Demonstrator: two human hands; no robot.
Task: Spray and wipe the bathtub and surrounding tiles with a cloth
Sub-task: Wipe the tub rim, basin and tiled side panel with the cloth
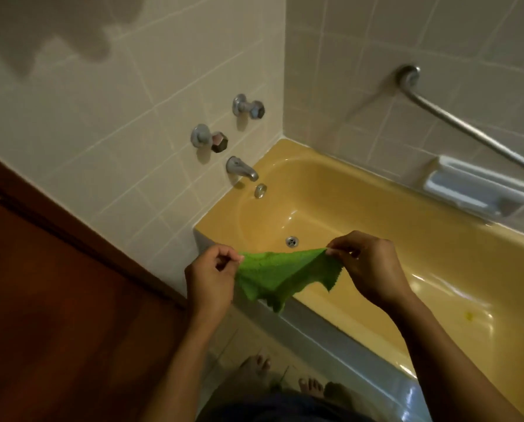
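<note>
I am seeing both hands pinching the cloth [279,275]. The left hand [209,278] is gripping the left corner between thumb and forefinger, with the other fingers curling loosely into the palm. The right hand [367,269] is gripping the right corner the same way, with its remaining fingers bending down behind the pinch.

The green cloth is stretching taut between the two pinches. Its long axis is running left to right and rising slightly toward the right hand. Its lower edge is sagging, and one ragged corner is hanging down toward the near rim of the tub [224,223].

The cloth is hanging in the air over the tub's near edge, at the end with the drain [291,241] and spout [242,169], touching nothing but the fingers. Both hands are showing me their backs, knuckles up. The forearms are reaching forward from the bottom of the view and angling in toward each other, the right one crossing over the tub.

Pale tiles [133,132] are covering both walls around the tub, and a grab bar [467,129] is slanting across the right wall.
</note>
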